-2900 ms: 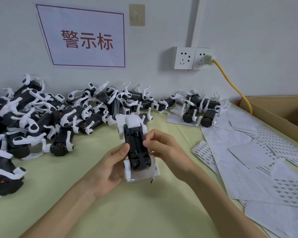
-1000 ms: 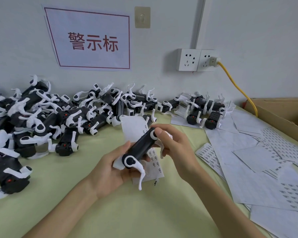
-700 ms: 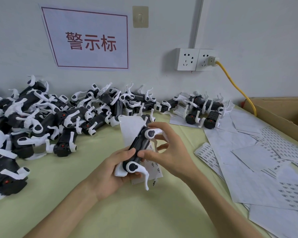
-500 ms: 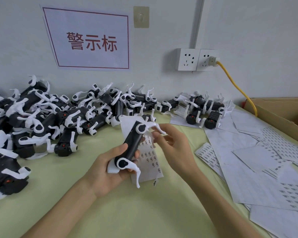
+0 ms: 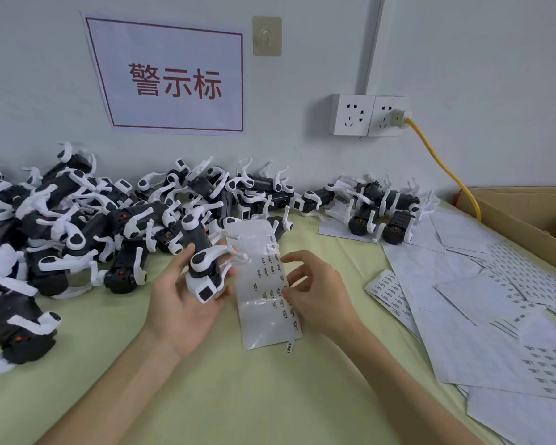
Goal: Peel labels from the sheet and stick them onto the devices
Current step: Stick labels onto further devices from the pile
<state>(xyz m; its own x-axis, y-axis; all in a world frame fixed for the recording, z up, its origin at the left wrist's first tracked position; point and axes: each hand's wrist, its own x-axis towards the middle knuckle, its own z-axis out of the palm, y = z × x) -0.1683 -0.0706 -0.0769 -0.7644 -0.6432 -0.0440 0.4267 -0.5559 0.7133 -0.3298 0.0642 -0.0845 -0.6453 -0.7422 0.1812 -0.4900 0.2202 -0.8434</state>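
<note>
My left hand (image 5: 183, 303) lies palm up and holds a black-and-white device (image 5: 206, 274), thumb on its left side and fingertips curling round its far side. To the right of it, a narrow glossy label sheet (image 5: 260, 303) with small printed labels lies on the green table (image 5: 238, 396). My right hand (image 5: 318, 297) is at the sheet's right edge with curled fingers. Its thumb and a fingertip pinch the edge among the labels. One label (image 5: 290, 346) hangs off the sheet's lower right corner.
A big pile of the same devices (image 5: 77, 220) covers the left and back of the table, with a smaller group (image 5: 376, 207) at the back right. Spent backing sheets (image 5: 463, 300) spread on the right beside a cardboard box (image 5: 527, 213). A yellow cable (image 5: 443, 168) runs from the wall socket.
My right hand has let go of the device and dropped onto the label sheet. My left hand has turned the device and carried it left, uncovering the sheet.
</note>
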